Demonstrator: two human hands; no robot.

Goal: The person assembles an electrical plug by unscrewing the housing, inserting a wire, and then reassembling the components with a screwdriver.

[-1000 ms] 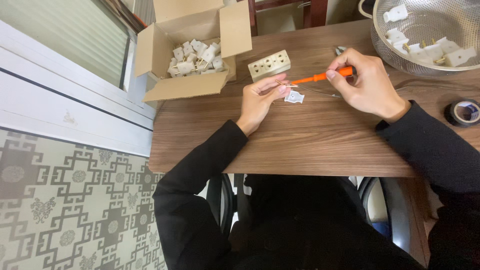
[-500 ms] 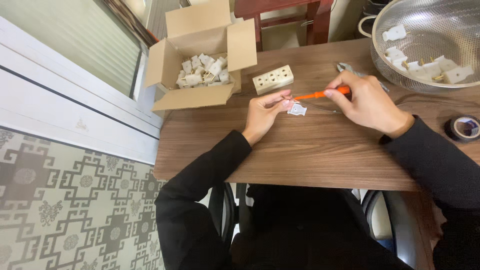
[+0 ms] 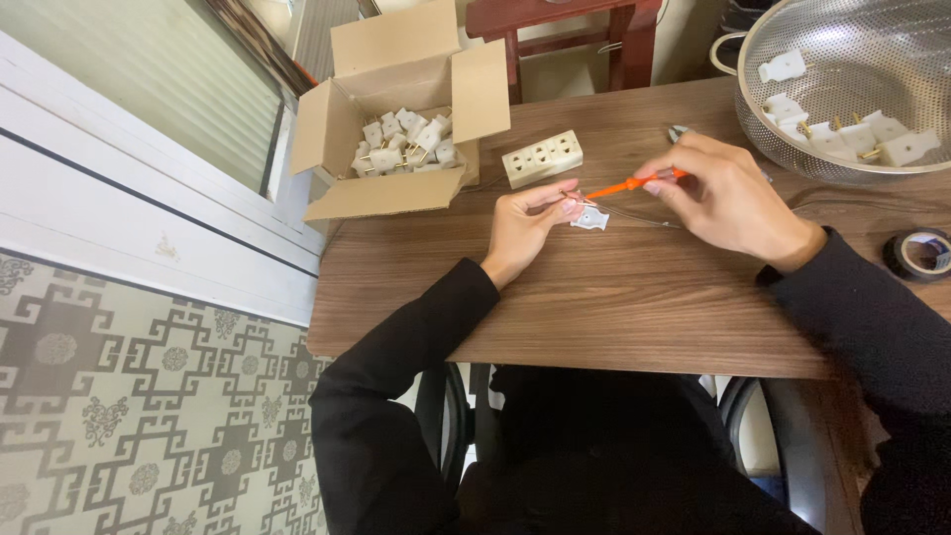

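Left hand resting on table, fingertips pinching small white plug flat against the wood, just below white socket strip. Right hand closed in a narrow pinch grip on orange screwdriver, tip aimed down-left at the plug (contact point too small to confirm). Thin wire trailing right from the plug across the table. Plug judged light, rigid plastic, prone to skating or tipping under tool pressure; best pinned by its flat sides, clear of prongs and screw. Screwdriver slim, likely stiff; held near the handle end for turning. Open box of similar plugs upper left, colander with more at upper right, tape roll at right edge.
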